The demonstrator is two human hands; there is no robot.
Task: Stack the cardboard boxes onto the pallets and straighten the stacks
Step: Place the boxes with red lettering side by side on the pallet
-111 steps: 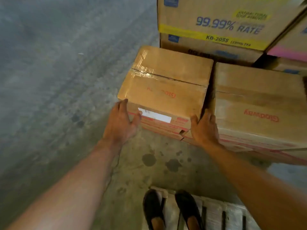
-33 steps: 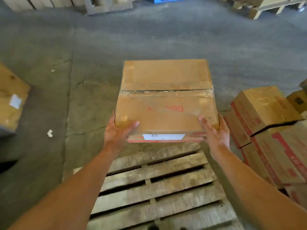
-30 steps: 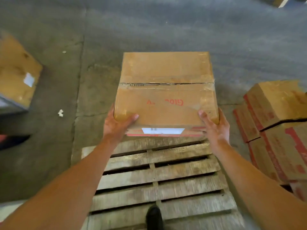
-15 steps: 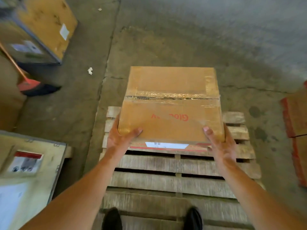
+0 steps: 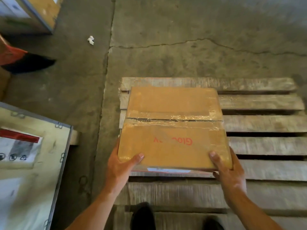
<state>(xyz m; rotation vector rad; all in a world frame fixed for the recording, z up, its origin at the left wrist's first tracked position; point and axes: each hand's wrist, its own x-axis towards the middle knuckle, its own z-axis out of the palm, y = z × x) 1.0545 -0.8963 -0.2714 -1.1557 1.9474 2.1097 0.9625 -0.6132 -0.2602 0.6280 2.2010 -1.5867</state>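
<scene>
"Counting what is on the pallet (image 5: 265,123), I get one cardboard box (image 5: 172,130) and nothing more. Right?"

"One, yes. It's over the pallet's left end, in the middle of the frame, with a tape seam across its top and red lettering upside down to us. The slats towards the right of the frame are all bare wood."

"Is it set down or in the air?"

"I can't tell for sure. Its near bottom edge looks level with a slat, but both hands have hold of it. The left hand (image 5: 119,168) wraps the near left corner, thumb lying on top, the other fingers out of sight round the side. The right hand (image 5: 230,175) grips the near right corner the same way."

"So how far along is the job?"

"Right at the start, I'd say. There's no stack on this pallet to straighten. This looks like the first box of the bottom layer. What's left is to let go, square it to the pallet's corner, then fetch more. No other boxes of its kind show in this view, so I can't say how many remain."

"Anything else nearby?"

"A metal-edged crate (image 5: 29,163) at lower left, near the pallet. A second crate (image 5: 33,12) at upper left. A scrap of paper (image 5: 90,40) lies on the concrete floor (image 5: 182,30). The person's dark shoes (image 5: 142,216) are at the bottom edge."
</scene>
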